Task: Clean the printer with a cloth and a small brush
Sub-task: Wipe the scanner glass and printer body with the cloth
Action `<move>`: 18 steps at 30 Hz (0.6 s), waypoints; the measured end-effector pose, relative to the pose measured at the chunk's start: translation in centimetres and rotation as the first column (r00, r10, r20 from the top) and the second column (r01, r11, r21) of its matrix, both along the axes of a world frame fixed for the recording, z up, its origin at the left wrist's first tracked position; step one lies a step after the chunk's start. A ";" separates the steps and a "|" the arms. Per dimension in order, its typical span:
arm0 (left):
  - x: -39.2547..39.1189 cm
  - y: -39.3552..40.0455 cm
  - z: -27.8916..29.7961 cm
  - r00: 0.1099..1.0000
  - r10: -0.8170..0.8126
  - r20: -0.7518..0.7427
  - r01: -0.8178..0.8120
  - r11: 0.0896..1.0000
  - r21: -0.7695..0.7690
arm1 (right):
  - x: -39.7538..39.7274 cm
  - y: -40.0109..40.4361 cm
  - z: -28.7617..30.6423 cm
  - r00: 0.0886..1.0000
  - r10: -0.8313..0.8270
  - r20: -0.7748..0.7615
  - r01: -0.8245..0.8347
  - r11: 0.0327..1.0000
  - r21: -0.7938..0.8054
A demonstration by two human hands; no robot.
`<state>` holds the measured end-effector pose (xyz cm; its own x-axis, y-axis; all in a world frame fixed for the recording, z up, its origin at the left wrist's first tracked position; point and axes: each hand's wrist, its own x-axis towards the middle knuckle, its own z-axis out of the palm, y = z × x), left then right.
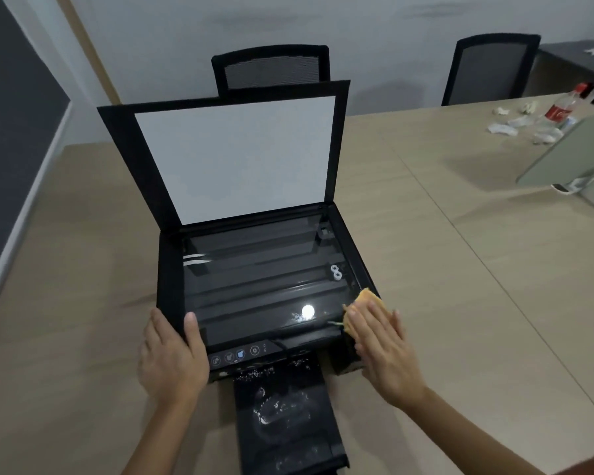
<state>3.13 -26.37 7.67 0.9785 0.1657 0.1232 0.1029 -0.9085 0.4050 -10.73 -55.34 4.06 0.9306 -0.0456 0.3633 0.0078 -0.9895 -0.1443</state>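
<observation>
A black printer [172, 279] stands on the table with its scanner lid [235, 159] raised upright, white inside. The scanner glass [261, 286] is bare and reflects a ceiling lamp. My left hand [172, 358] grips the printer's front left corner, thumb on the glass edge. My right hand [381, 351] lies flat on an orange cloth [366, 298], pressing it on the front right corner of the glass. The pulled-out paper tray [288, 413] in front carries white dust specks. No brush is in view.
The beige table [443, 269] stretches right. At the far right lie crumpled white tissues [503, 128], a plastic bottle with a red label [561, 109] and a grey-green divider panel [576, 152]. Two black chairs [271, 68] stand behind the table.
</observation>
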 end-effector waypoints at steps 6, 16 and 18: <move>0.3 0.0 0.0 1.000 0.021 -0.016 -0.021 1.000 -0.002 | 2.5 3.5 0.6 0.971 -0.231 0.069 0.210 0.950 0.231; 0.2 -0.8 0.5 0.999 0.015 -0.044 -0.016 1.000 -0.018 | 1.7 1.1 0.5 0.982 -0.166 0.092 0.146 0.971 0.190; 0.1 -0.5 0.6 0.998 0.015 -0.062 -0.016 1.000 -0.013 | 2.3 2.1 1.0 0.989 0.028 0.143 -0.039 0.996 0.075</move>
<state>3.25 -26.84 8.24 0.9814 0.1822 0.0600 0.1421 -0.9010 0.4099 -8.45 -53.28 5.09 0.8713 -0.0482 0.4885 0.0670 -0.9742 -0.2157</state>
